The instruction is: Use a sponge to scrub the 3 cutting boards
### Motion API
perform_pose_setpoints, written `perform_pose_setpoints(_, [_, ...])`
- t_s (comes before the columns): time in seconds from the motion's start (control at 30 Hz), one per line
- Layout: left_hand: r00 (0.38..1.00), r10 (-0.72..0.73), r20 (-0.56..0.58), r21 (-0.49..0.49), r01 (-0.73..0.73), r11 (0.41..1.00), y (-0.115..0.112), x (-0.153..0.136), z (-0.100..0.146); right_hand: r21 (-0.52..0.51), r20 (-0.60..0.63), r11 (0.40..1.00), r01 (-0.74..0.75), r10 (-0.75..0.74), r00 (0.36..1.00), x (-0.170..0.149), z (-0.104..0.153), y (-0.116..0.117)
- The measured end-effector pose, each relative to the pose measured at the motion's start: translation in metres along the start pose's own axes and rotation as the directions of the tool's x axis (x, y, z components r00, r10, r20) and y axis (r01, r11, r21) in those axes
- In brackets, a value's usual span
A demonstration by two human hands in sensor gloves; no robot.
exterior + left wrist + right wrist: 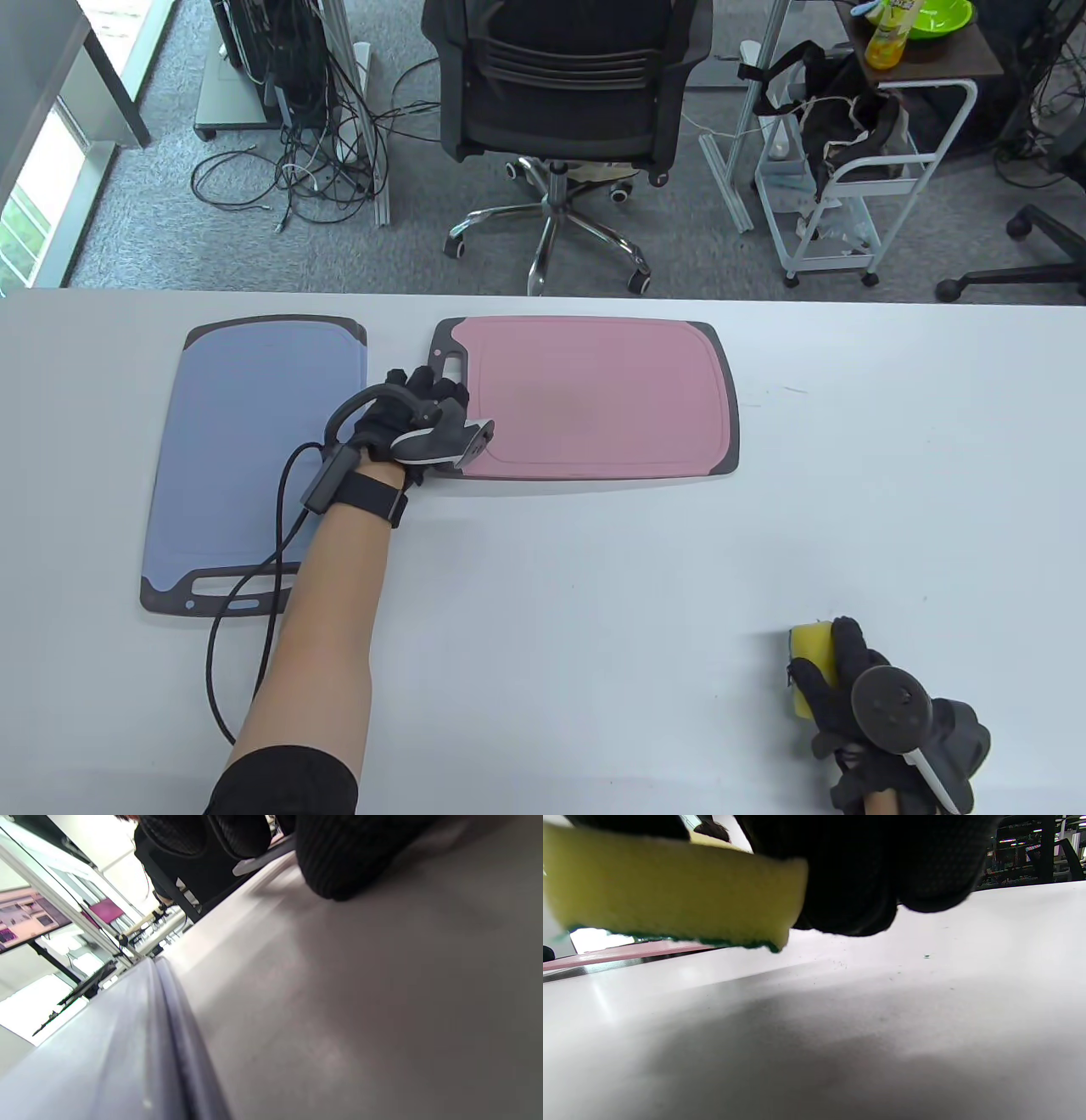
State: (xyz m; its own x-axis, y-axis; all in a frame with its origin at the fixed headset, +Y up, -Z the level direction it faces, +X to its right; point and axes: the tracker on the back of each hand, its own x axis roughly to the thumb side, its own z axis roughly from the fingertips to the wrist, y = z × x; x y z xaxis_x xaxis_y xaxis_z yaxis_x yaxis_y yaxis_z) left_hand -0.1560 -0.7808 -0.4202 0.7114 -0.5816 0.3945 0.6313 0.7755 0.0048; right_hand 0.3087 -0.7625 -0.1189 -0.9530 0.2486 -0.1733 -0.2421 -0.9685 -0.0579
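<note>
**Open table in front, boards at the far left**

My right hand (857, 688), with the sponge (810, 662), has bare table (594, 577) between it and the pink board (594, 395). My left hand (416, 420) and forearm lie across the gap between the pink and the blue board (254, 458), its cable trailing over the blue one.

Black gloves (407, 416), grey trackers (891, 698), wrist cable (254, 586)

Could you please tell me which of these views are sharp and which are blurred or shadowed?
Table view: sharp, evenly lit. Left wrist view: blue cutting board blurred close-up, bright window glare. Right wrist view: sponge soft-focus, dark shadow on table.
</note>
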Motion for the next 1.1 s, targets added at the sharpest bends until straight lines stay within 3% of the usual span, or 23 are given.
perform_pose_setpoints(0.07, [0.999, 0.028, 0.032, -0.067, -0.026, 0.997, -0.002, -0.001, 0.000, 0.002, -0.002, 1.000, 0.002, -0.002, 1.000, 0.000, 0.000, 0.000])
perform_pose_setpoints(0.23, [0.990, 0.133, -0.037, -0.016, -0.134, 0.991, -0.005, -0.017, 0.022, -0.003, -0.001, 1.000, 0.018, -0.018, 1.000, -0.001, 0.001, -0.003])
perform_pose_setpoints(0.37, [0.982, 0.158, -0.107, -0.055, -0.164, 0.985, -0.013, -0.026, 0.051, -0.002, -0.002, 1.000, 0.022, -0.022, 1.000, -0.002, 0.000, -0.003])
perform_pose_setpoints(0.53, [0.937, 0.275, -0.218, -0.122, -0.305, 0.944, -0.039, -0.034, 0.102, 0.010, -0.010, 0.999, 0.032, -0.032, 0.999, -0.003, 0.001, -0.002])
perform_pose_setpoints(0.8, [0.848, 0.413, -0.332, -0.049, -0.453, 0.890, -0.072, -0.023, 0.194, -0.006, -0.004, 0.999, 0.050, -0.050, 0.999, -0.004, 0.002, -0.004])
perform_pose_setpoints(0.93, [0.816, 0.456, -0.356, -0.034, -0.499, 0.866, -0.081, -0.021, 0.228, -0.004, -0.003, 0.998, 0.061, -0.061, 0.998, -0.004, 0.004, -0.004])
perform_pose_setpoints(1.1, [0.839, 0.381, -0.388, -0.037, -0.427, 0.903, -0.095, -0.018, 0.259, 0.003, 0.008, 0.998, 0.063, -0.063, 0.998, -0.004, 0.003, -0.003])
